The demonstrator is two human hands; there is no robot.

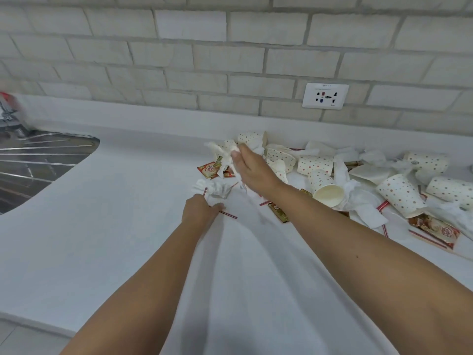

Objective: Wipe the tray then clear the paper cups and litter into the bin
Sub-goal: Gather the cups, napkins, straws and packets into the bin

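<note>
Several dotted paper cups [325,187] lie tipped over on the white counter [115,226], mixed with crumpled tissues [363,201], sachets [208,170] and red-striped stirrers [227,214]. My left hand [201,208] grips a crumpled white tissue [216,188] at the left end of the pile, fingers curled round its lower part. My right hand [249,166] is raised just above the litter and holds a wad of white tissue [222,155] between curled fingers. No tray or bin shows in the head view.
A steel sink drainer [38,160] sits at the far left, with a blurred red-and-white item [7,108] behind it. A brick wall with a power socket [325,96] backs the counter. More sachets [435,231] lie at the right.
</note>
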